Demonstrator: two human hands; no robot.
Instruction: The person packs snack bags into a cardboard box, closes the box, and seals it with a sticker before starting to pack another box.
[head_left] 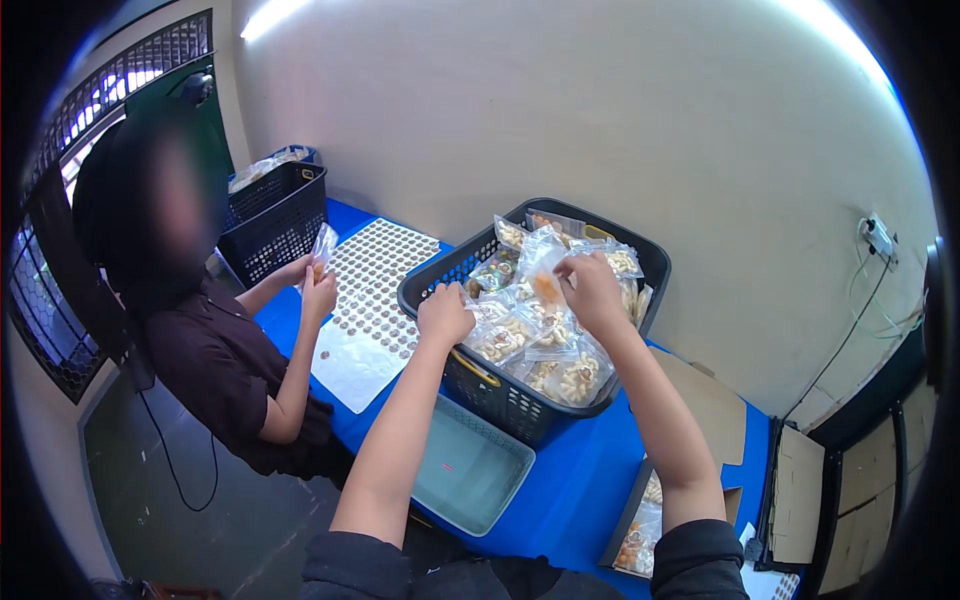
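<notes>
A black plastic basket [530,425] on the blue-covered table is heaped with clear bags of pale, curled snacks [575,378]. My right hand [592,290] reaches over the heap, its fingers pinching a clear plastic bag with orange pieces [546,287] inside. At the basket's left side is my left hand [446,315], curled and closed near the rim and the nearest bags. What its fingers hold, if anything, is hidden.
A co-worker [220,350] at left holds a small clear bag [322,245]. Sheets of round stickers [375,270] lie between us. Nearby are a grey-green tray [475,470], a cardboard box with bags [640,530], another black basket [275,225] and a wall socket with cables [880,237].
</notes>
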